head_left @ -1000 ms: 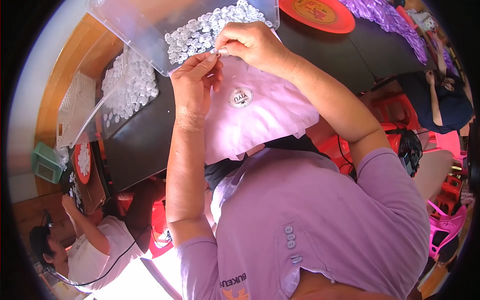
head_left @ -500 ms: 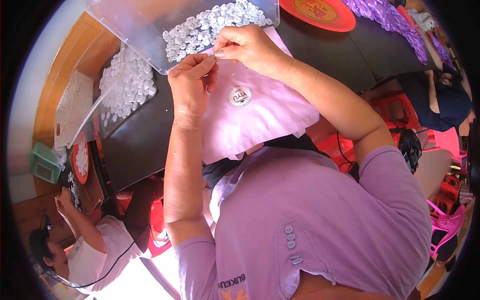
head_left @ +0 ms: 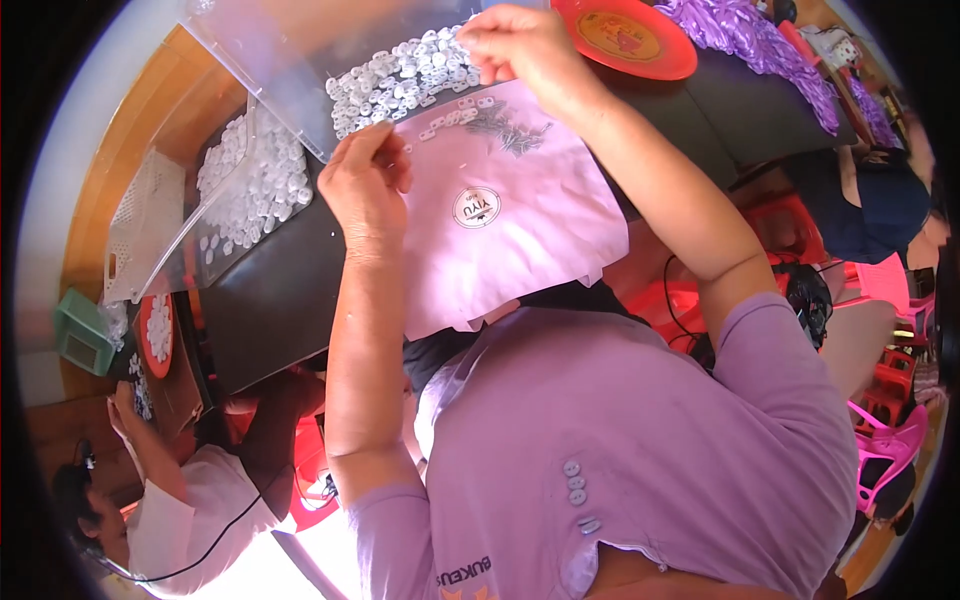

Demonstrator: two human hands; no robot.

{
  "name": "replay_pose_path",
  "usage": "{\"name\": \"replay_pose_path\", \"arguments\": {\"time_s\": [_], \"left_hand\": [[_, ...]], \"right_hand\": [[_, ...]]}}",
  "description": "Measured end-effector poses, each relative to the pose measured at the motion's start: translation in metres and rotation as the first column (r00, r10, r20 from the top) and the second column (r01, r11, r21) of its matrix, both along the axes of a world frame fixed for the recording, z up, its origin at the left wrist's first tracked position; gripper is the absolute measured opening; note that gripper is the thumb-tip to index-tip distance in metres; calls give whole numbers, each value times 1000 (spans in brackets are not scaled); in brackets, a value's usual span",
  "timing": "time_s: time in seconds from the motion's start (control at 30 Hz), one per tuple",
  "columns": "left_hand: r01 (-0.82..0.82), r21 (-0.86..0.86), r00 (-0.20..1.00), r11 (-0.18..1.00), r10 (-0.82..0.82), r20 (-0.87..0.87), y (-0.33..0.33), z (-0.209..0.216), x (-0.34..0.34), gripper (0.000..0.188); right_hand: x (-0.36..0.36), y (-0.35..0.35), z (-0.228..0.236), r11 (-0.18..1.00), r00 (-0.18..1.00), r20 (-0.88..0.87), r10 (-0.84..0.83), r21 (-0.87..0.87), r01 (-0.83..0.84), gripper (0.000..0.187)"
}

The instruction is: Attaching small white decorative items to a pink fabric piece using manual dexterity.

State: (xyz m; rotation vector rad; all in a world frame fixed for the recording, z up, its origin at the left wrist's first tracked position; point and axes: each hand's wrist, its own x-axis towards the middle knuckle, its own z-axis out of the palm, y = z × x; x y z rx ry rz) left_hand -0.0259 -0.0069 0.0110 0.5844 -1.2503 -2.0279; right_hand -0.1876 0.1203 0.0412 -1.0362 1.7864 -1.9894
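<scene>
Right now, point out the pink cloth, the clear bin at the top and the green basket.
Pink cloth (head_left: 535,215): head view, on its bare fabric.
Clear bin (head_left: 290,85): head view, on its left wall.
Green basket (head_left: 88,318): head view, on its wall.

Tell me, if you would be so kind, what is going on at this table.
A person is handling small white pieces. The right hand is at the pile in a clear plastic bin, whether touching it I cannot tell. The left hand is by a pink cloth, fingers bent inward; its grip is unclear. On the cloth lie a few more pieces and some thin grey slivers.
</scene>
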Motion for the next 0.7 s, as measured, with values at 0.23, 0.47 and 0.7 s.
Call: {"name": "replay_pose_path", "arguments": {"time_s": [0.23, 0.47, 0.7], "left_hand": [[-2, 52, 1000, 999, 3, -18, 0, 3, 0, 10], [8, 62, 1000, 998, -10, 28, -2, 1, 1, 9], [-22, 59, 1000, 998, 23, -21, -4, 1, 1, 9]], "right_hand": [[-48, -40, -11, 785, 681, -732, 29, 438, 438, 18], [-57, -76, -15, 693, 415, -880, 229, 447, 565, 17], [-41, -72, -10, 763, 505, -841, 195, 453, 460, 13]]}}
